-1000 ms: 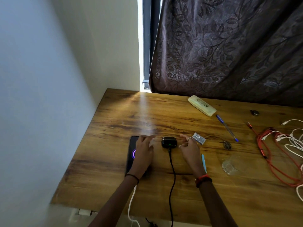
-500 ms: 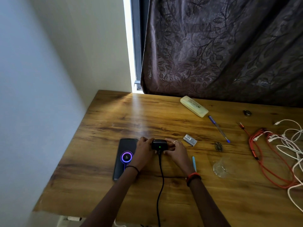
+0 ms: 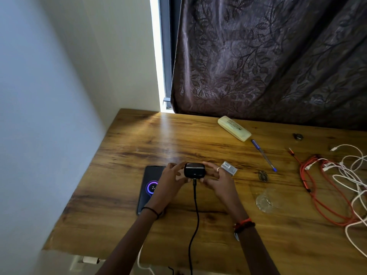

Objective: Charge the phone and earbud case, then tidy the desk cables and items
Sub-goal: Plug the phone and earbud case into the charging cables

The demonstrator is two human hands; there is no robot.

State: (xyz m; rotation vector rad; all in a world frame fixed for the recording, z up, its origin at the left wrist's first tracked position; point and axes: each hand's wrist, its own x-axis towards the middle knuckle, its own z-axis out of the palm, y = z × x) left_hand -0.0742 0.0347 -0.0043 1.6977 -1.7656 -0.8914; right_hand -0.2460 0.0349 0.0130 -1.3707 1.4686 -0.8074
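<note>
Both left hand (image 3: 171,180) and right hand (image 3: 218,180) had pinched the earbud case (image 3: 194,170) and tipped it up; phone (image 3: 149,187) left of it charging, I judged tidying next.

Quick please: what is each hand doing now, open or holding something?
Left hand: holds the earbud case at its left side.
Right hand: holds the earbud case at its right side.

Room corner, daylit.
Wooden surface (image 3: 158,139) meets pale wall (image 3: 49,96); dark leaf-patterned curtain (image 3: 268,56) beside a bright window gap (image 3: 156,56).
</note>
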